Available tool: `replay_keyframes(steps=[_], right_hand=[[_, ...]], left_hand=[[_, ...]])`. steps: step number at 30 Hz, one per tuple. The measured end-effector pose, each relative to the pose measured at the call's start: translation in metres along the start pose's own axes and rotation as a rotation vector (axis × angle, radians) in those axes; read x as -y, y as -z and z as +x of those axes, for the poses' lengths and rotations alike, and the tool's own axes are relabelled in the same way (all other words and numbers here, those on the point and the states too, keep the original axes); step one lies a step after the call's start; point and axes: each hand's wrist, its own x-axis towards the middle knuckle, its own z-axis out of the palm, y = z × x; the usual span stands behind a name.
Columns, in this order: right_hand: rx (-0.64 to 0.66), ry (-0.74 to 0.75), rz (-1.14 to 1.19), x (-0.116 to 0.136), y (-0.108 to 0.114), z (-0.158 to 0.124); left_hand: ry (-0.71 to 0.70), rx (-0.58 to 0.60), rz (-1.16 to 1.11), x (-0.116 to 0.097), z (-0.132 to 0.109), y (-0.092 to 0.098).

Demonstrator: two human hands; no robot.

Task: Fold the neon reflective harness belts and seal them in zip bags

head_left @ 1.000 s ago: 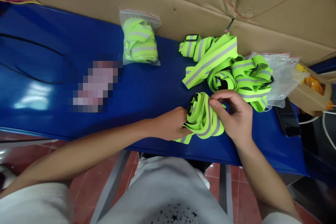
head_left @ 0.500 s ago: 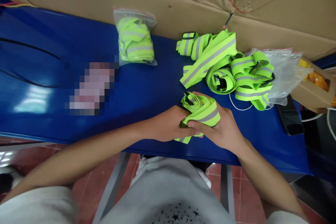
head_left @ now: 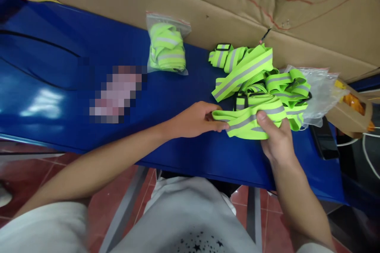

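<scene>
A folded neon-yellow reflective strap [head_left: 246, 120] with a grey stripe stretches between my two hands, just above the blue table. My left hand [head_left: 204, 120] pinches its looped left end between thumb and fingers. Around the thicker right part closes my right hand [head_left: 276, 130], thumb on top and fingers hidden behind. A black buckle [head_left: 241, 101] shows at the strap's upper edge. Right behind lies a pile of similar reflective straps [head_left: 245, 73], some loosely rolled, partly covered by the held one.
A clear zip bag [head_left: 168, 49] with a coiled strap leans at the back wall. Clear plastic bags [head_left: 320, 91], a cardboard box [head_left: 353, 106] and a black phone [head_left: 325, 138] are at the right. A blurred-out item [head_left: 117, 93] and black cables [head_left: 38, 37] lie left.
The strap was a compact bundle held between both hands; now it is drawn out lengthwise. My right hand has moved right, and the view has shifted slightly.
</scene>
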Motion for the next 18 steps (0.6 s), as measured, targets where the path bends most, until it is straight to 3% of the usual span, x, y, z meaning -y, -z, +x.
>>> replay_keyframes(steps=[5, 7, 9, 11, 15, 18], right_hand=[[-0.174, 0.087, -0.109, -0.014, -0.003, 0.003], [-0.302, 0.128, -0.149, -0.016, -0.008, 0.004], [-0.383, 0.099, -0.094, -0.014, -0.015, 0.005], [-0.378, 0.053, 0.000, -0.011, -0.025, 0.004], [-0.133, -0.007, 0.062, -0.010, -0.043, -0.010], [0.079, -0.006, 0.050, -0.021, -0.049, -0.020]], left_hand=[[-0.284, -0.517, 0.212, 0.011, -0.002, -0.014], [-0.385, -0.586, 0.231, 0.009, -0.008, -0.022], [-0.439, -0.532, 0.226, 0.005, -0.013, -0.032], [-0.442, -0.427, 0.210, 0.002, -0.017, -0.041], [-0.406, -0.263, 0.064, 0.003, -0.017, -0.052], [-0.377, -0.273, -0.091, 0.009, -0.016, -0.052]])
